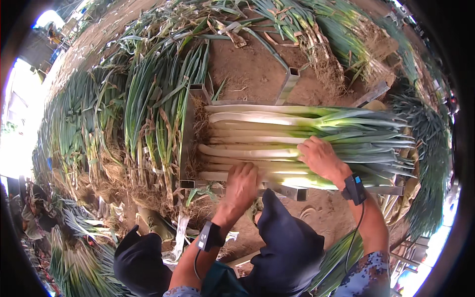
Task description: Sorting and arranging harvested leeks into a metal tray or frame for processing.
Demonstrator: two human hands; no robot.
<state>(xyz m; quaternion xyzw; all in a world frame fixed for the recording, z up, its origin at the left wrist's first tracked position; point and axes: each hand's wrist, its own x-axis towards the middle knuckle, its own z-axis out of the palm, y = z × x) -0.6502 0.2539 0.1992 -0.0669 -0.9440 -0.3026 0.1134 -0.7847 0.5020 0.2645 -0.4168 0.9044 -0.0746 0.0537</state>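
Metal frame [187, 148] likely keeps leeks [267, 120] aligned; left hand [242, 182] and right hand [320, 156] curl over them, grip unclear.

Both hands [241, 187] are over leeks [269, 120] lying side by side on a metal frame [187, 143]

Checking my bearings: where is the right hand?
Right of centre in the head view: the right hand is on the green onions, where white stalks turn green.
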